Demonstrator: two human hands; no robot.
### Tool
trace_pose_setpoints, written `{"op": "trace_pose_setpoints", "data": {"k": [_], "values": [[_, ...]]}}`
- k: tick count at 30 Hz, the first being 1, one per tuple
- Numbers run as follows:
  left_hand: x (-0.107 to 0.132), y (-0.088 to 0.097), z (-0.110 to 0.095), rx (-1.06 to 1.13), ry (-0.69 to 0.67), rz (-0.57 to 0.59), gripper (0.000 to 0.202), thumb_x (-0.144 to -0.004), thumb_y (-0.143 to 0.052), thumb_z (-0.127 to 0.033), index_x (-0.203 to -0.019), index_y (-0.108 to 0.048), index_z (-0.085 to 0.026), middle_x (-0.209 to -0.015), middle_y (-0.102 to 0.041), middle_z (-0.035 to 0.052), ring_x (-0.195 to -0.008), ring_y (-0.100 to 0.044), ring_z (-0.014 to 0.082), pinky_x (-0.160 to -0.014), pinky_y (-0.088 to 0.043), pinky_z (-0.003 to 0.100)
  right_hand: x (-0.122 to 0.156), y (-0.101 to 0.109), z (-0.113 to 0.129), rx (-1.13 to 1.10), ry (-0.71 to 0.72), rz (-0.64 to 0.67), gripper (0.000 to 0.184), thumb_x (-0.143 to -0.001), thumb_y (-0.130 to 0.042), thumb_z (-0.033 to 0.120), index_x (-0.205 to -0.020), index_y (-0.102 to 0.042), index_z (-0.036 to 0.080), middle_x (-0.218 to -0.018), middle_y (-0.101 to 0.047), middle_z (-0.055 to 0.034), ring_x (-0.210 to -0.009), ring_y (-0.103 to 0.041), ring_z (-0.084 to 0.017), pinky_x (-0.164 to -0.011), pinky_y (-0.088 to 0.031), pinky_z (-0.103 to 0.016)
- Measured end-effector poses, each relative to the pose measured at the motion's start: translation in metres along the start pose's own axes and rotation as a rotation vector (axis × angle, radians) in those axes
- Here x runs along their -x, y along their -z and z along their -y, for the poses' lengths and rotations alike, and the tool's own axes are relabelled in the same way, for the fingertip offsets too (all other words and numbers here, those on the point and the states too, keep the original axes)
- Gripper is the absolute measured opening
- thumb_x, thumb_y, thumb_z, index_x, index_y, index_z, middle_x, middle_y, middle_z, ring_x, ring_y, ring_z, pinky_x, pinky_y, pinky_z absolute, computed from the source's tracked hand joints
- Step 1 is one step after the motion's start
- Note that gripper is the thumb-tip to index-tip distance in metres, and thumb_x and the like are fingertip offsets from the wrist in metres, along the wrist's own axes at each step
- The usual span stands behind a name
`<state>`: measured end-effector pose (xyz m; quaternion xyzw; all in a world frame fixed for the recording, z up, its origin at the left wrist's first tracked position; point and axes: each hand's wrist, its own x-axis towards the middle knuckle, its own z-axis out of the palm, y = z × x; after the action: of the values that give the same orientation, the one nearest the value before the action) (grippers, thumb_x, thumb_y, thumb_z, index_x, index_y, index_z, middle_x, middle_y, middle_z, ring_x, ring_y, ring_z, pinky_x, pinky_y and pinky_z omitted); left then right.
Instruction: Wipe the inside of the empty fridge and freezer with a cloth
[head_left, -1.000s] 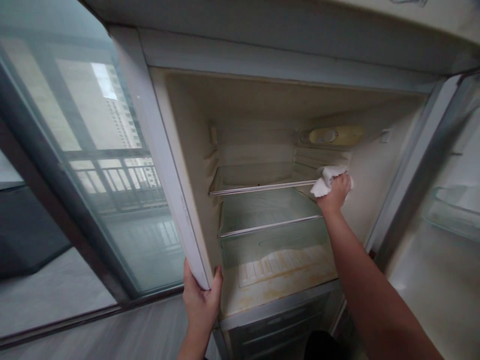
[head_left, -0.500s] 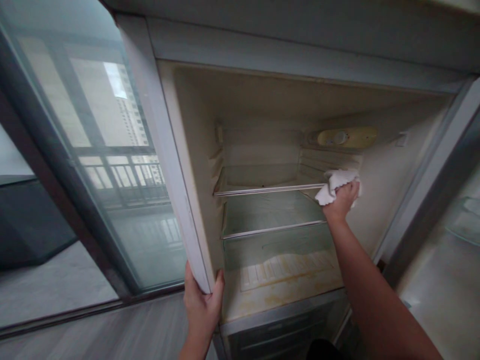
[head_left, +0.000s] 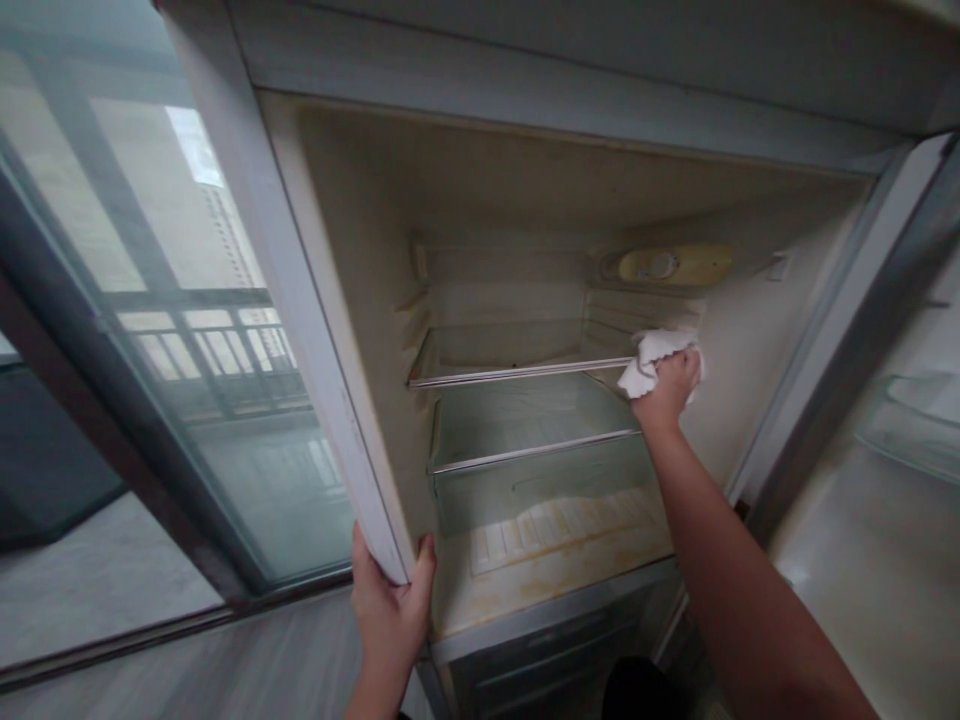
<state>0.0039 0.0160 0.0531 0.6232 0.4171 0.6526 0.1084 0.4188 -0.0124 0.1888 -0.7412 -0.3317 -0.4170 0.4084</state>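
An open refrigerator (head_left: 330,300) stands before me, its cream lining yellowed. My right hand (head_left: 673,385) is closed around a white cloth (head_left: 654,362), pressed at the inner right wall by the right end of the upper glass shelf (head_left: 525,350). My left hand (head_left: 394,595) grips the refrigerator's left front edge low down, thumb inside and fingers outside. Below the upper shelf sits a second glass shelf (head_left: 525,420). Yellow-brown stains mark the ribbed compartment floor (head_left: 555,560). A yellowed lamp and dial housing (head_left: 667,265) is on the right wall, above the cloth.
The refrigerator door (head_left: 862,520) stands open at the right, with a clear door shelf (head_left: 911,425). A darker lower compartment (head_left: 555,665) lies beneath. To the left are a sliding glass door (head_left: 247,450) with a dark frame and a grey floor (head_left: 285,660).
The whole view has shifted slightly, so the refrigerator appears further left. My right hand keeps the cloth near the same spot on the right wall, and my left hand keeps its grip.
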Motion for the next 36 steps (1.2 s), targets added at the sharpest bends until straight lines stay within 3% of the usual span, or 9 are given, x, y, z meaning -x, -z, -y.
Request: {"op": "trace_pose_setpoints", "data": {"k": [5, 9, 15, 22, 25, 31, 34, 36], "values": [[0.000, -0.001, -0.004, 0.027, -0.026, -0.007, 0.083, -0.081, -0.073, -0.045, -0.152, -0.039, -0.017, -0.136, -0.058, 0.0165, -0.120, -0.061, 0.0305, -0.109, -0.047, 0.045, -0.007, 0.029, 0.018, 0.076, 0.013, 0.157, 0.035, -0.095, -0.041, 0.029, -0.098, -0.070, 0.009, -0.109, -0.062, -0.0215, -0.107, -0.047, -0.031, -0.095, -0.039, -0.045], [-0.001, -0.001, -0.006, 0.052, -0.022, 0.013, 0.082, -0.081, -0.073, -0.043, -0.152, -0.040, -0.019, -0.137, -0.058, 0.0156, -0.123, -0.060, 0.0301, -0.111, -0.045, 0.044, -0.002, 0.045, 0.046, 0.094, 0.128, 0.222, 0.043, -0.099, -0.035, 0.028, -0.101, -0.073, 0.009, -0.110, -0.065, -0.0216, -0.110, -0.049, -0.032, -0.098, -0.037, -0.045], [-0.002, -0.002, -0.003, 0.095, -0.028, 0.035, 0.081, -0.081, -0.073, -0.044, -0.151, -0.041, -0.016, -0.137, -0.059, 0.0184, -0.126, -0.059, 0.0323, -0.109, -0.047, 0.046, 0.003, 0.058, 0.101, 0.074, 0.269, 0.331, 0.048, -0.102, -0.032, 0.033, -0.110, -0.074, 0.011, -0.116, -0.069, -0.0186, -0.111, -0.056, -0.033, -0.104, -0.034, -0.046], [0.000, -0.002, 0.002, 0.090, -0.038, 0.042, 0.081, -0.081, -0.074, -0.042, -0.151, -0.040, -0.019, -0.138, -0.060, 0.0168, -0.130, -0.058, 0.0318, -0.111, -0.046, 0.047, -0.005, 0.066, 0.154, 0.023, 0.428, 0.526, 0.054, -0.103, -0.034, 0.047, -0.108, -0.076, 0.013, -0.115, -0.072, -0.0176, -0.108, -0.065, -0.032, -0.095, -0.043, -0.042], [0.000, -0.003, 0.004, 0.063, -0.029, 0.031, 0.082, -0.081, -0.074, -0.043, -0.151, -0.040, -0.018, -0.139, -0.059, 0.0177, -0.128, -0.059, 0.0325, -0.109, -0.048, 0.046, -0.011, 0.065, 0.173, -0.013, 0.511, 0.637, 0.062, -0.102, -0.031, 0.055, -0.108, -0.077, 0.014, -0.112, -0.074, -0.0183, -0.104, -0.068, -0.032, -0.090, -0.046, -0.041], [0.001, -0.001, -0.002, 0.015, -0.023, 0.015, 0.080, -0.082, -0.072, -0.045, -0.151, -0.041, -0.018, -0.134, -0.062, 0.0159, -0.121, -0.063, 0.0306, -0.103, -0.051, 0.042, -0.035, 0.047, 0.216, -0.175, 0.689, 0.955, 0.067, -0.103, -0.026, 0.058, -0.128, -0.071, 0.017, -0.136, -0.065, -0.0166, -0.120, -0.064, -0.032, -0.094, -0.049, -0.039], [0.000, 0.002, -0.004, -0.013, -0.014, 0.004, 0.079, -0.082, -0.071, -0.046, -0.149, -0.043, -0.018, -0.130, -0.064, 0.0148, -0.117, -0.064, 0.0298, -0.099, -0.053, 0.040, -0.047, 0.029, 0.238, -0.258, 0.791, 1.121, 0.052, -0.105, -0.034, 0.046, -0.129, -0.071, 0.018, -0.141, -0.062, -0.0117, -0.126, -0.062, -0.027, -0.100, -0.048, -0.033], [0.000, 0.003, -0.004, -0.023, -0.012, 0.007, 0.077, -0.082, -0.071, -0.047, -0.148, -0.045, -0.017, -0.124, -0.066, 0.0132, -0.110, -0.067, 0.0282, -0.092, -0.055, 0.037, -0.051, 0.014, 0.249, -0.358, 0.839, 1.127, 0.038, -0.102, -0.045, 0.036, -0.123, -0.074, 0.024, -0.138, -0.065, -0.0038, -0.123, -0.064, -0.021, -0.100, -0.048, -0.028]]}}
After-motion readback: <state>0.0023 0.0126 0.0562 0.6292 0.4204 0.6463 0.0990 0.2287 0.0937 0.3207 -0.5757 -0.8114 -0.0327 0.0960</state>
